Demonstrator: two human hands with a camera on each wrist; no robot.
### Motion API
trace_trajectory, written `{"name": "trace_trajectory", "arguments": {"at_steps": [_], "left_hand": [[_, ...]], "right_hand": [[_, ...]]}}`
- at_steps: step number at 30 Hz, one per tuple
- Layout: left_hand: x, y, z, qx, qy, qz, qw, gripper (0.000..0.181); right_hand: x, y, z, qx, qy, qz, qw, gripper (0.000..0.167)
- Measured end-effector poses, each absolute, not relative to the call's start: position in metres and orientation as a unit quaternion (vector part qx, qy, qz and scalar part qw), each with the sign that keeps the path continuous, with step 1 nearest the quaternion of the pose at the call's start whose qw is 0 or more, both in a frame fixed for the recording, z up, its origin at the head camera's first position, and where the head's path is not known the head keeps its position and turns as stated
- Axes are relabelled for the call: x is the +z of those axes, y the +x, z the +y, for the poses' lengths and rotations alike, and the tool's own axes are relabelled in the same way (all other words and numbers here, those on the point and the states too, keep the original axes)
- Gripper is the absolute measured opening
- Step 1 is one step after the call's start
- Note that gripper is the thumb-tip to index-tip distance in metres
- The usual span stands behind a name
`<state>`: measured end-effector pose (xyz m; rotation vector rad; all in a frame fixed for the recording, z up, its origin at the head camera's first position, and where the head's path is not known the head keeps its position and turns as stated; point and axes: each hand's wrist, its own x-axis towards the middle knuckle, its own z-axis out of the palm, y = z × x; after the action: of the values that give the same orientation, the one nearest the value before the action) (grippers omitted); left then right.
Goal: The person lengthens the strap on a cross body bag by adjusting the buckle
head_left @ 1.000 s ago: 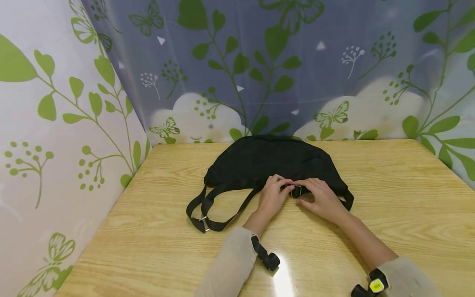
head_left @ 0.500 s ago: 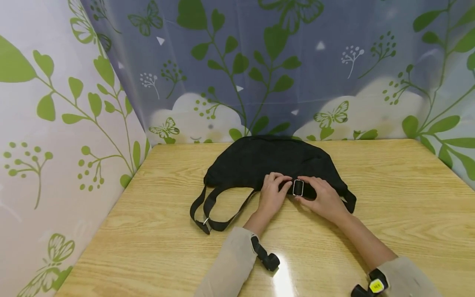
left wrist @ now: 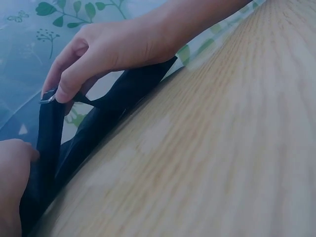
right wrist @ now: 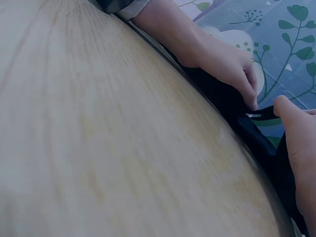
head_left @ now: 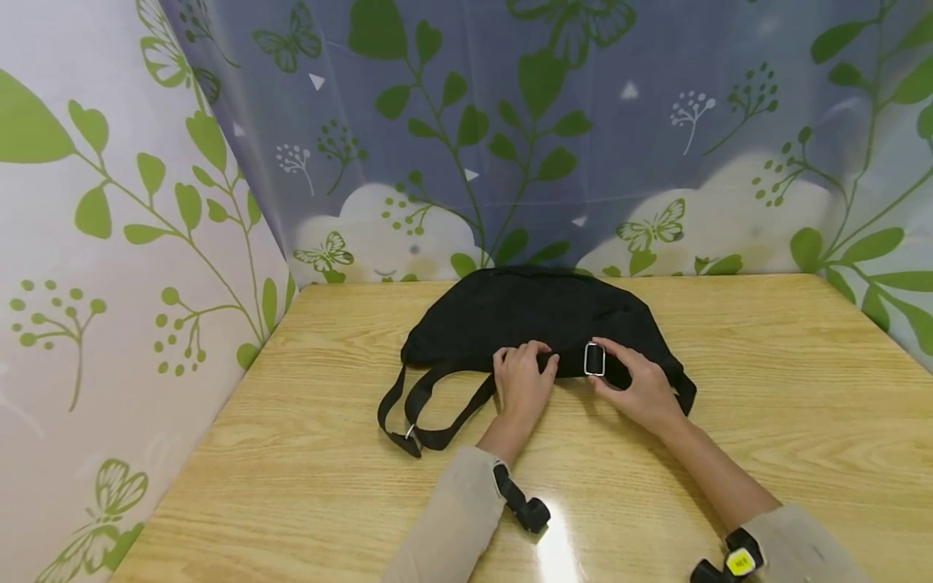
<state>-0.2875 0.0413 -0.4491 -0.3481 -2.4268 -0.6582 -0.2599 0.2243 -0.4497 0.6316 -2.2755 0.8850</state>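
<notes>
Left hand (head_left: pixel 521 380) pinches the black strap (left wrist: pixel 49 131); right hand (head_left: pixel 643 393) grips its metal buckle (head_left: pixel 594 359); bag (head_left: pixel 525 317) behind

Wood-grain table (head_left: pixel 802 364) carries a streak of glare (head_left: pixel 557 546) toward its near edge; blue-grey backdrop (head_left: pixel 612 170), printed with green leaves (head_left: pixel 474 125), butterflies (head_left: pixel 651 227) and pale clouds (head_left: pixel 364 217), hangs along the far edge, whitish leaf-printed panel (head_left: pixel 131 324) along the left.
</notes>
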Motion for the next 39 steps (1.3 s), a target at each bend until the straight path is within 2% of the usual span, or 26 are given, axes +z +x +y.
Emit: {"name": "trace_trajectory", "arguments": {"at_steps": [6, 13, 20, 30, 33, 39], "left_hand": [[-0.4487, -0.286, 0.0433, -0.344, -0.147, -0.894, 0.247, 0.006], [-0.4491, -0.2865, 0.0446, -0.481, -0.168, -0.832, 0.221, 0.006], [-0.4515, -0.2867, 0.0456, -0.506, -0.2, -0.82, 0.178, 0.016], [-0.4504, -0.2861, 0.0463, -0.562, -0.258, -0.775, 0.132, 0.013], [-0.4507, -0.2859, 0.0468, -0.552, -0.257, -0.781, 0.139, 0.011], [-0.4477, -0.2844, 0.0448, -0.409, -0.209, -0.865, 0.201, 0.011]], "right_hand": [[-0.4493, -0.2591, 0.2247, 0.358, 0.254, -0.844, 0.309, 0.061], [-0.4442, -0.2577, 0.2245, 0.395, 0.254, -0.826, 0.31, 0.061], [-0.4432, -0.2567, 0.2247, 0.415, 0.267, -0.816, 0.301, 0.062], [-0.4445, -0.2552, 0.2242, 0.401, 0.306, -0.824, 0.258, 0.061], [-0.4458, -0.256, 0.2243, 0.4, 0.305, -0.823, 0.263, 0.062], [-0.4464, -0.2586, 0.2248, 0.4, 0.305, -0.81, 0.301, 0.063]]}}
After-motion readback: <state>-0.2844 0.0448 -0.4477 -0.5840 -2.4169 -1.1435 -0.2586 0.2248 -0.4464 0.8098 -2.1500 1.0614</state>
